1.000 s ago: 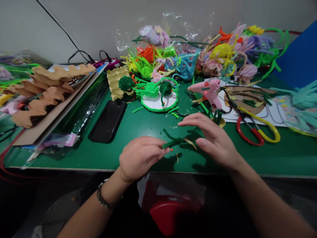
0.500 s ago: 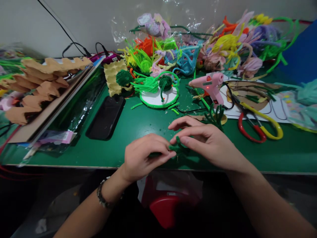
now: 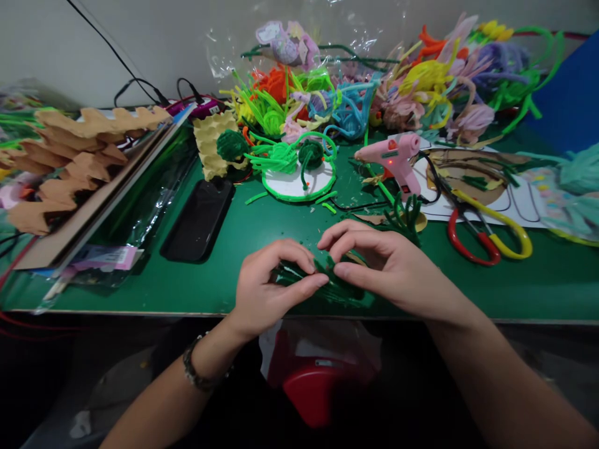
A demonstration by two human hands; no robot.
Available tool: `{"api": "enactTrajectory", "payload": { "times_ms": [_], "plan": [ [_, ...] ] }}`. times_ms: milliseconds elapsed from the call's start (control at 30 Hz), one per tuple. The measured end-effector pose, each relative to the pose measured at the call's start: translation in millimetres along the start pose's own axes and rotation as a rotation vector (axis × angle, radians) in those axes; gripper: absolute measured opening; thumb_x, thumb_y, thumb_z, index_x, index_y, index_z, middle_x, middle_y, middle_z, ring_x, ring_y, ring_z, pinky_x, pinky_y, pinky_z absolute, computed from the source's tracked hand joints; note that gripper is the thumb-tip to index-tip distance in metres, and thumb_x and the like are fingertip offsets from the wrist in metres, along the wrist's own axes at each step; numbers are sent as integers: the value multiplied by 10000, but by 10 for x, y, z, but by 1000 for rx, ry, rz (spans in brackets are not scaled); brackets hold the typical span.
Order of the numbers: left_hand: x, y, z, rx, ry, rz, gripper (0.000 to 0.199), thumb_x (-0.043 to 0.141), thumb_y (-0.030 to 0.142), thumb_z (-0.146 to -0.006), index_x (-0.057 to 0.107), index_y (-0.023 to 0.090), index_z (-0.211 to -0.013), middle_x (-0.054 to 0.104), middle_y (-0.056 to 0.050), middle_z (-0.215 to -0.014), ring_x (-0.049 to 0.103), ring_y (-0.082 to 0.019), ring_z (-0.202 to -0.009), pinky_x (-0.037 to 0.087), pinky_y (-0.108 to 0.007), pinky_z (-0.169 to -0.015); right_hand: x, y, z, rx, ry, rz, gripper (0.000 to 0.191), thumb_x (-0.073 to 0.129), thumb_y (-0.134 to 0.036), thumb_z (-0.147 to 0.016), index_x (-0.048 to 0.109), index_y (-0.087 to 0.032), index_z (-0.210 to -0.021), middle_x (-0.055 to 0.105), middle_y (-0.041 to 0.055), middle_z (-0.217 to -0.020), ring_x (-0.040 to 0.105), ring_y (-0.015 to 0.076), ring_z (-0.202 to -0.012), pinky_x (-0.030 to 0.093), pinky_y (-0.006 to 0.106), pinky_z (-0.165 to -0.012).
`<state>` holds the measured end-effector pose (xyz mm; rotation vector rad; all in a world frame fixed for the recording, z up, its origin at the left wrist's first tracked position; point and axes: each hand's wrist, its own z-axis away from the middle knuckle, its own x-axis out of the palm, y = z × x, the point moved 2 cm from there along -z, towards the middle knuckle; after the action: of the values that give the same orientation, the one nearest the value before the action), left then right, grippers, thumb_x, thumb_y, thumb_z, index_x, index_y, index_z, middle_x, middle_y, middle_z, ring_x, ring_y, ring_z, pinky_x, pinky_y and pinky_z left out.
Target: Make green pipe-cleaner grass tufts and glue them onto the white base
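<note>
Near the front edge of the green table [image 3: 206, 290], my left hand [image 3: 276, 284] pinches one end of a dark green fuzzy piece [image 3: 329, 262], thumb and forefinger close together. My right hand [image 3: 379, 262] has its thumb and forefinger at the other side of the same piece. Fingers partly cover it, so its shape is hard to make out. Under the hands lie more dark green strands [image 3: 344, 288]. Just behind my right hand sits a dark green branching bundle [image 3: 406, 215] of stems.
A black phone [image 3: 199, 219] lies left. Behind the hands is a white disc [image 3: 290, 184] with green trim. The pink glue gun [image 3: 397, 159] and red-yellow scissors [image 3: 486, 236] are right. Colourful pipe cleaners [image 3: 271, 103] line the wall; egg cartons [image 3: 70, 165] stand far left.
My left hand has opened a little and its fingers have lifted around the green piece. More of the dark green strands under the hands now shows. The view has shifted slightly.
</note>
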<state>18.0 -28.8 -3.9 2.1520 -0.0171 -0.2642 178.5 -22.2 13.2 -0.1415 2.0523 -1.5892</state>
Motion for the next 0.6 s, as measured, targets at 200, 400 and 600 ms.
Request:
{"api": "enactTrajectory", "payload": {
  "times_ms": [200, 400, 600],
  "plan": [
    [10, 6, -15, -61, 2, -31, 133, 677, 210, -672, 547, 182, -663, 619, 10, -639, 567, -94, -592, 452, -205, -567, 8, 5, -17, 11, -1, 5, 80, 543, -250, -779, 554, -185, -735, 572, 21, -920, 543, 124, -879, 408, 278, -828],
    [27, -5, -28, -92, 16, -14, 156, 676, 198, -669, 541, 188, -747, 602, 31, -654, 572, -82, -584, 452, -182, -553, 14, 11, -18, 13, 1, 15, 85, 538, -248, -780, 549, -180, -729, 579, 20, -908, 545, 120, -854, 410, 268, -810],
    [-2, -15, -73, -94, 8, 10, 193, 658, 210, -692, 505, 190, -808, 571, 48, -632, 548, -69, -551, 441, -172, -518, -19, 30, -27, 64, 44, 19, 130, 479, -276, -817, 566, -179, -809, 596, 23, -881, 548, 123, -853, 419, 247, -775]
  ]
}}
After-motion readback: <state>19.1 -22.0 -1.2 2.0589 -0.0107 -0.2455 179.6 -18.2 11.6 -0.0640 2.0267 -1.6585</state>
